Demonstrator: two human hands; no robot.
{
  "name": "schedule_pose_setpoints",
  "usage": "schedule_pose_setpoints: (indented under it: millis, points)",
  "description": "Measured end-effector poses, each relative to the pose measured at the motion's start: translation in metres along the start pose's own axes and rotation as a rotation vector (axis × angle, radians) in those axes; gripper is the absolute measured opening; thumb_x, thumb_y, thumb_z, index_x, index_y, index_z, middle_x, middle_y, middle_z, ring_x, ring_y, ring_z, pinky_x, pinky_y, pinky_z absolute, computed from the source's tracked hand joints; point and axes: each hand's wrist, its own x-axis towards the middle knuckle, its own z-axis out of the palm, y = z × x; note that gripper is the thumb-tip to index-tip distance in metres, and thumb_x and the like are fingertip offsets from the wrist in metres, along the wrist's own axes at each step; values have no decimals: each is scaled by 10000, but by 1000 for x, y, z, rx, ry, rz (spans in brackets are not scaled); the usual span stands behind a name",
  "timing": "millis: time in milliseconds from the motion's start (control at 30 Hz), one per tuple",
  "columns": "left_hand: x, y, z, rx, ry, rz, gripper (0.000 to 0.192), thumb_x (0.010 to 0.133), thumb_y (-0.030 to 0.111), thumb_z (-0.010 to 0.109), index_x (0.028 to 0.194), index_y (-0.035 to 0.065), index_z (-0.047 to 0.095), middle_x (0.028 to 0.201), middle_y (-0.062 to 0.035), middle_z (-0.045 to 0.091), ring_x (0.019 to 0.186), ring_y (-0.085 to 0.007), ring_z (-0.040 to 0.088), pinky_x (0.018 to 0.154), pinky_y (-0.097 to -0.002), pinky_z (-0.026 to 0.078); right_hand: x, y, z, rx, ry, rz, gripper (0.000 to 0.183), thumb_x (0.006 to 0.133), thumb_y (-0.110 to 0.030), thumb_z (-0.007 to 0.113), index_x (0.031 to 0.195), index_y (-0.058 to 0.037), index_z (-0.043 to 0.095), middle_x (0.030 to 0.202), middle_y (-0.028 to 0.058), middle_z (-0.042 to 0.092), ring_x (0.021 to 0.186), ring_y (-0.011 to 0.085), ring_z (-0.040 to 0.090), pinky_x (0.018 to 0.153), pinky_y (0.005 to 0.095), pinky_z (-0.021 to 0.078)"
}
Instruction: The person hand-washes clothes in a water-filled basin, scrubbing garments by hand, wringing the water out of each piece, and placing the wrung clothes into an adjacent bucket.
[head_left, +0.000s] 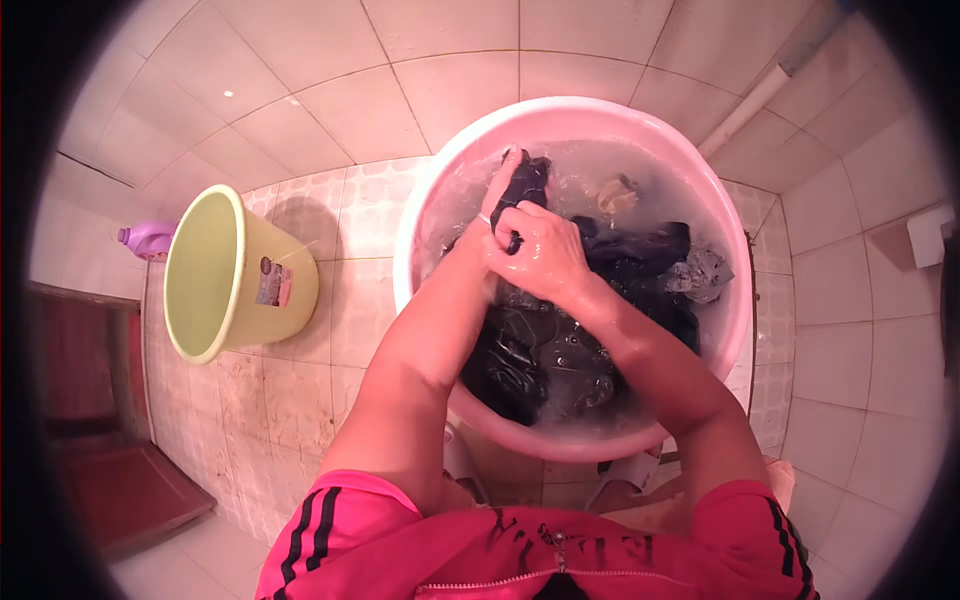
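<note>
A large pink plastic basin (712, 187) of cloudy water stands before me, with dark wet clothes (510, 360) soaking in it. My left hand (504, 180) is over the far left part of the basin, holding a dark wet cloth (529, 180) that covers much of the palm and fingers. Beside the left wrist, my right hand (544, 247) grips the near end of that same cloth between curled fingers and thumb. A dark purple garment (645, 247) and a translucent grey bunched piece (701, 271) lie to the right. A small tan piece (617, 195) floats farther back.
On the tiled floor (367, 300) at left sits a yellow-green plastic bucket (289, 300), leaning in view. Behind it is a purple bottle (148, 240). A white pipe (746, 112) runs along the wall at far right. My slippered feet flank the basin's near side.
</note>
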Motion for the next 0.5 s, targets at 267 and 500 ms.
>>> schedule_pose_setpoints:
  millis: [267,500]
  points:
    - [21,-29,32,68,481,58,338,976,282,399,1031,50,638,952,-109,695,873,-248,671,838,-391,546,80,117,-29,-329,66,478,370,815,-439,567,1004,-138,672,903,214,656,898,405,626,797,475,493]
    - [-9,19,-28,1117,888,331,359,877,215,666,1119,-30,565,1020,-139,650,915,-245,619,817,-361,504,45,145,1,-467,-220,-237,673,781,-320,677,1369,-110,425,1242,178,557,1178,377,502,1001,497,373]
